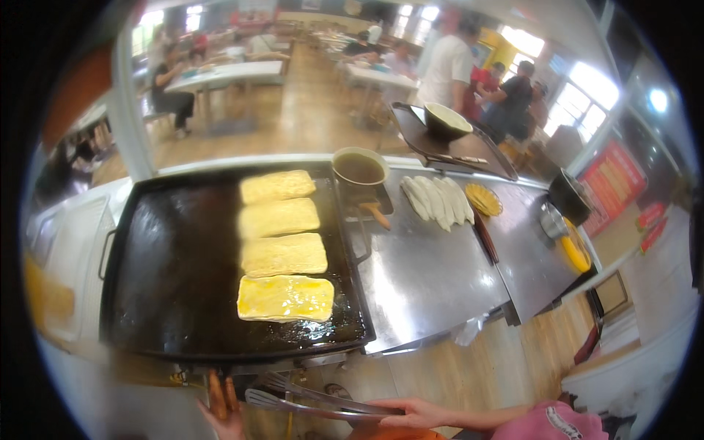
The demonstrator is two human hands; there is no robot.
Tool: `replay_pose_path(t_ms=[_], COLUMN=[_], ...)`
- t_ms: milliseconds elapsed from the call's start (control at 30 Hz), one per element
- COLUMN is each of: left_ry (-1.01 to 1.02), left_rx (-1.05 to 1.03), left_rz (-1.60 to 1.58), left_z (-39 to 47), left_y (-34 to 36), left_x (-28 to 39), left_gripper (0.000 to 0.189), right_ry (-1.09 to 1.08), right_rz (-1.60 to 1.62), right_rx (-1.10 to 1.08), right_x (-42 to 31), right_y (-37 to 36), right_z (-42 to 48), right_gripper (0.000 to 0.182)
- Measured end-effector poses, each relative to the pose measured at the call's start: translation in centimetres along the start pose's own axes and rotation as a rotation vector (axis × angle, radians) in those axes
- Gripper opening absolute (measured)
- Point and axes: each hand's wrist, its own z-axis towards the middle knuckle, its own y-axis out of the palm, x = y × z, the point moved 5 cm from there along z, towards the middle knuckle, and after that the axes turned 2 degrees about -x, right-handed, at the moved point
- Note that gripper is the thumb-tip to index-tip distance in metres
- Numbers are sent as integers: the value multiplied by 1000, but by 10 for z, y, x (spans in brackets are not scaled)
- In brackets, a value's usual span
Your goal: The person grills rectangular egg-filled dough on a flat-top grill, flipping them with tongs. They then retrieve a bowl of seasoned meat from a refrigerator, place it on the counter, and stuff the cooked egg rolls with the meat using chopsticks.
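Several rectangular flatbreads lie in a column on the right half of the black griddle (181,264); the nearest flatbread (286,298) is glossy and yellower than the others. My right hand (421,412) is closed around the handle end of long slotted metal tongs (319,408), whose two slotted tips are apart below the griddle's front edge with nothing between them. My left hand (223,410) is raised at that front edge, left of the tongs' tips, its fingers pointing up under the rim. Whether its fingertips touch anything there cannot be told.
Right of the griddle, a steel counter (434,280) holds a bowl of brown liquid (360,167), a wooden-handled tool (376,215), pale dough strips (437,201) and a dark-handled tool (485,236). A tray (498,148) with a bowl (447,120) stands behind. Several people stand or sit beyond.
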Motion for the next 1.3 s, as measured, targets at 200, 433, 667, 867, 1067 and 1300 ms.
replay_pose_path(t_ms=[200,433,667,867,1067,1300], left_ry=[-113,-203,-291,-432,-449,-408], left_rx=[301,371,360,465,594,587], left_rz=[368,1095,1030,1007,1130,1309], left_z=[5,13,-66,-209,-293,-299], left_y=[56,63,64,58,49,39], left_x=[20,40,47,62,77,67], left_gripper=[55,27,16,15,17,22], right_ry=[-124,-195,-107,-207,-227,-209], right_rz=[0,-65,-109,-70,-26,34], right_rx=[-11,-72,-87,-141,-144,-144], right_x=[-27,-42,-34,-26,-6,0], right_y=[-4,19,59,98,122,124], right_z=[8,0,-27,-34,-43,-50], right_gripper=[55,55,54,54,56,54])
